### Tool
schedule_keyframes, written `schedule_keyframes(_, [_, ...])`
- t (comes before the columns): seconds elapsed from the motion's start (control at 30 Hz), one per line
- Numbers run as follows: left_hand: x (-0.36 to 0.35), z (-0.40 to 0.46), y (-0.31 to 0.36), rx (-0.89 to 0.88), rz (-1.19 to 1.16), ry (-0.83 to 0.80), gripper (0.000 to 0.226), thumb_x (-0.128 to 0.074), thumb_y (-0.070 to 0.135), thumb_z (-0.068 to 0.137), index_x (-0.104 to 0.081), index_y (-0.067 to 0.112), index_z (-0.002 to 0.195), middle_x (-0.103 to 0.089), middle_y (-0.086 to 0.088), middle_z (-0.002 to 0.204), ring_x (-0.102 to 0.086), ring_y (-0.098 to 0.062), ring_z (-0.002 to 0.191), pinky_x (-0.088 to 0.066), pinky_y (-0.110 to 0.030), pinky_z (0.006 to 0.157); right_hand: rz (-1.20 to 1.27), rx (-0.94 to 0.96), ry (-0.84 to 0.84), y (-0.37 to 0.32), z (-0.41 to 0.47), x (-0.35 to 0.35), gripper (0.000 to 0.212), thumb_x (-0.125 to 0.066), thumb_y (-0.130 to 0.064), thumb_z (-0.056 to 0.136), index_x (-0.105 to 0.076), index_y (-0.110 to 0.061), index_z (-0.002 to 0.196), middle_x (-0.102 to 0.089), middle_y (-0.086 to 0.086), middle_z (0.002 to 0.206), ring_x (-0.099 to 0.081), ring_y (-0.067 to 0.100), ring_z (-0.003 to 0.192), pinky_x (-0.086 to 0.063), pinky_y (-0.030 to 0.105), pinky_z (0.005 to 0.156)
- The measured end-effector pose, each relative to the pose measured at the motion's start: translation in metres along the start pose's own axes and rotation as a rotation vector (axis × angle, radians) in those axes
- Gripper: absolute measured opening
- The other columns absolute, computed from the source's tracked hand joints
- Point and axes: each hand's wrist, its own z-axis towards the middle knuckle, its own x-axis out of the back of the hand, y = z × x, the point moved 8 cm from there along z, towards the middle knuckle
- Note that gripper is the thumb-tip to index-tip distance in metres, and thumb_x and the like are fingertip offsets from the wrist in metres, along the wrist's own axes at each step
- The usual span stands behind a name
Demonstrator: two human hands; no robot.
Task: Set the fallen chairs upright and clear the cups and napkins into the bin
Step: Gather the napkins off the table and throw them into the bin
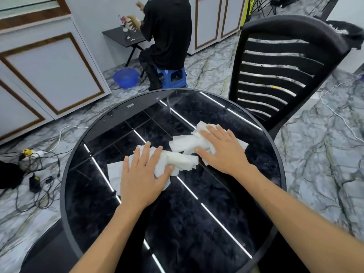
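Pressing left hand (141,179) and right hand (223,149) flat, fingers spread, onto white napkins (182,159) lying mid-table (216,223), possibly gathering them; chair (275,71) standing upright beyond

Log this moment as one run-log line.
stage: gathering napkins | left hand: flat on napkins | right hand: flat on napkins | table: no cups seen | chair: upright | bin: not in view
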Motion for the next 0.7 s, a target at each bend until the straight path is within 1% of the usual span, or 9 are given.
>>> schedule_keyframes(0.13, [0.002,0.0,0.002,-0.009,-0.048,0.006,0.068,-0.03,0.071,0.091,-0.032,0.038,0.151,-0.023,0.006,0.164,-0.017,-0.022,0.152,-0.011,-0.047,0.123,0.063,-0.009,0.013,0.001,-0.007,0.001,0.072,-0.029,-0.066,0.087,-0.046,-0.025,0.143,-0.04,0.0,0.155,-0.027,0.025,0.146,-0.019,0.047,0.119])
schedule_keyframes(0.23, [0.004,-0.003,0.002,0.005,-0.166,-0.011,0.069,-0.034,0.068,0.089,-0.04,0.032,0.148,-0.03,0.004,0.161,-0.018,-0.021,0.152,-0.008,-0.042,0.123,0.107,-0.007,0.019,0.002,-0.016,0.002,0.067,-0.032,-0.061,0.09,-0.05,-0.021,0.14,-0.046,0.003,0.15,-0.033,0.027,0.143,-0.024,0.047,0.118])
schedule_keyframes(0.3, [0.008,-0.008,0.006,0.006,-0.228,-0.012,0.068,-0.036,0.064,0.089,-0.043,0.029,0.147,-0.033,0.002,0.16,-0.019,-0.02,0.151,-0.006,-0.04,0.123,0.144,-0.002,0.048,0.002,-0.025,0.008,0.058,-0.041,-0.053,0.094,-0.054,-0.017,0.137,-0.051,0.007,0.146,-0.038,0.029,0.14,-0.027,0.046,0.116])
schedule_keyframes(0.37, [0.01,-0.013,0.009,0.014,-0.274,-0.014,0.061,-0.045,0.059,0.093,-0.046,0.027,0.145,-0.035,0.0,0.159,-0.02,-0.02,0.151,-0.006,-0.039,0.124,0.179,0.015,0.099,0.001,-0.031,0.015,0.046,-0.057,-0.038,0.096,-0.057,-0.013,0.134,-0.056,0.012,0.14,-0.044,0.033,0.135,-0.029,0.045,0.113])
schedule_keyframes(0.43, [0.013,-0.018,0.011,0.028,-0.318,-0.006,0.053,-0.053,0.048,0.096,-0.049,0.025,0.143,-0.037,0.0,0.158,-0.021,-0.019,0.151,-0.009,-0.04,0.125,0.204,0.022,0.12,0.001,-0.04,0.021,0.041,-0.063,-0.028,0.095,-0.059,-0.01,0.132,-0.057,0.013,0.137,-0.046,0.033,0.133,-0.027,0.038,0.112])
schedule_keyframes(0.5, [0.016,-0.023,0.013,0.039,-0.35,0.009,0.048,-0.056,0.042,0.096,-0.052,0.025,0.141,-0.04,-0.001,0.156,-0.024,-0.02,0.15,-0.012,-0.041,0.125,0.219,0.009,0.116,0.004,-0.047,0.022,0.04,-0.063,-0.027,0.096,-0.059,-0.01,0.131,-0.057,0.012,0.137,-0.046,0.031,0.132,-0.021,0.028,0.109])
schedule_keyframes(0.53, [0.017,-0.026,0.014,0.037,-0.357,0.014,0.046,-0.057,0.039,0.096,-0.053,0.025,0.139,-0.041,-0.002,0.155,-0.026,-0.02,0.149,-0.013,-0.041,0.124,0.224,0.004,0.114,0.006,-0.052,0.022,0.039,-0.063,-0.027,0.096,-0.059,-0.01,0.131,-0.057,0.012,0.137,-0.046,0.03,0.132,-0.021,0.027,0.109])
schedule_keyframes(0.6, [0.018,-0.034,0.018,0.029,-0.368,0.018,0.042,-0.058,0.037,0.096,-0.055,0.027,0.136,-0.043,-0.002,0.154,-0.028,-0.02,0.148,-0.016,-0.042,0.123,0.233,0.004,0.121,0.01,-0.062,0.022,0.039,-0.062,-0.027,0.096,-0.06,-0.011,0.131,-0.057,0.01,0.138,-0.047,0.029,0.131,-0.027,0.034,0.115])
schedule_keyframes(0.7, [0.02,-0.045,0.023,0.003,-0.379,0.031,0.037,-0.054,0.042,0.096,-0.056,0.031,0.131,-0.051,0.002,0.147,-0.033,-0.018,0.146,-0.02,-0.042,0.121,0.262,0.013,0.174,0.014,-0.081,0.03,0.035,-0.065,-0.023,0.094,-0.063,-0.012,0.128,-0.061,0.009,0.133,-0.051,0.028,0.127,-0.038,0.039,0.11])
